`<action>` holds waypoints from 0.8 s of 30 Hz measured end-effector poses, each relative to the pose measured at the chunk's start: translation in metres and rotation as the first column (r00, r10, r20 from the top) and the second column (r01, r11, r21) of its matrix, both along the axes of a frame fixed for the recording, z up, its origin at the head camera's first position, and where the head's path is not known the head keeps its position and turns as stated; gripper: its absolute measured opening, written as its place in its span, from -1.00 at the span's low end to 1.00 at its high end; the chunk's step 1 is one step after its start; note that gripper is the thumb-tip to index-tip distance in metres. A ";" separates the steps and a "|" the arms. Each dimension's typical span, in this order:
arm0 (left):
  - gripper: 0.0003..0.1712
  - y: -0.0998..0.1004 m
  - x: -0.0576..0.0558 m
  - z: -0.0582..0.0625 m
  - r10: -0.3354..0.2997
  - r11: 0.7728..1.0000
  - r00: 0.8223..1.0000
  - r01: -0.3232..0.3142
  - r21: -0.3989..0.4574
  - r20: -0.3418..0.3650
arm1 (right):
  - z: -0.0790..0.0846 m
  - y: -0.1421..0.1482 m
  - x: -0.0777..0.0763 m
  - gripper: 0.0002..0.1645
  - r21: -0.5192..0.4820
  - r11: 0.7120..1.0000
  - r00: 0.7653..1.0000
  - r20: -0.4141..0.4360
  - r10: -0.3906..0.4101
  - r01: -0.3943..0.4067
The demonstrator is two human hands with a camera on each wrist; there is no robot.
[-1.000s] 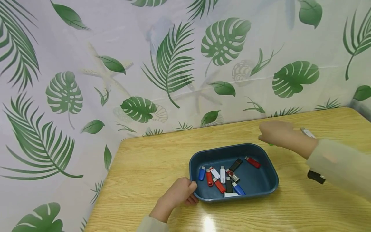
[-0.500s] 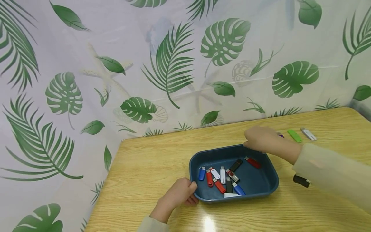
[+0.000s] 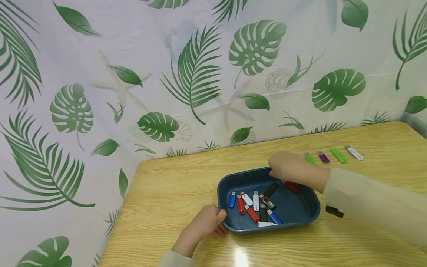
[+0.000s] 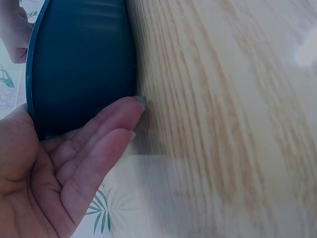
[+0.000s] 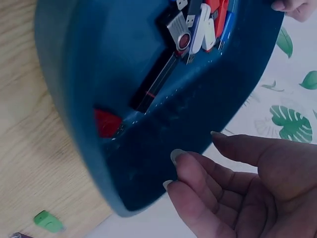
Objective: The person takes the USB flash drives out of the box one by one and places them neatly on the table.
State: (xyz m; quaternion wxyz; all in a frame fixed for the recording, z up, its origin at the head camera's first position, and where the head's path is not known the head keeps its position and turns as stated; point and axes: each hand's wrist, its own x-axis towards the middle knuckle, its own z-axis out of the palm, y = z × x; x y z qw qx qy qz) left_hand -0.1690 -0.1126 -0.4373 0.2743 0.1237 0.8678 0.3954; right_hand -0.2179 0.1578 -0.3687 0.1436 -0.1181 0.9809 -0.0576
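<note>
A dark blue plastic bin (image 3: 293, 207) stands on the wooden table with several USB sticks inside, among them a blue one (image 3: 232, 200), a white one (image 3: 256, 201) and a black one (image 3: 271, 190). My left hand (image 3: 207, 218) grips its near left corner, thumb at the rim and fingers along the outer wall. Over the bin's far right rim hovers my right hand (image 3: 287, 168), partly covering a dark red USB stick (image 3: 291, 186). In the right wrist view, that hand's fingers (image 5: 193, 198) are loosely bent, apart from the thumb, with nothing between them.
Behind the bin at the right lie a light green USB stick (image 3: 309, 158), a purple one (image 3: 323, 157), another green one (image 3: 339, 155) and a white one (image 3: 354, 153) in a row. A small black device (image 3: 334, 211) shows below the right sleeve. A leaf-printed cloth (image 3: 197, 74) hangs behind the table.
My right hand has moved left from above the table to the bin's far rim, uncovering the green and purple USB sticks. My left hand has stayed at the bin's corner.
</note>
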 end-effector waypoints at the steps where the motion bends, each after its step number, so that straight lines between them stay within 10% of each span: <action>1: -0.58 0.000 0.000 0.000 -0.001 1.000 1.000 0.001 -0.001 0.001 | 0.000 -0.002 0.000 -0.76 0.006 1.000 1.000 -0.004 0.000 0.000; 24: -0.56 0.000 0.000 0.001 -0.007 1.000 1.000 0.007 -0.003 0.018 | -0.036 -0.032 0.007 -0.88 0.040 0.999 0.997 0.077 0.031 -0.034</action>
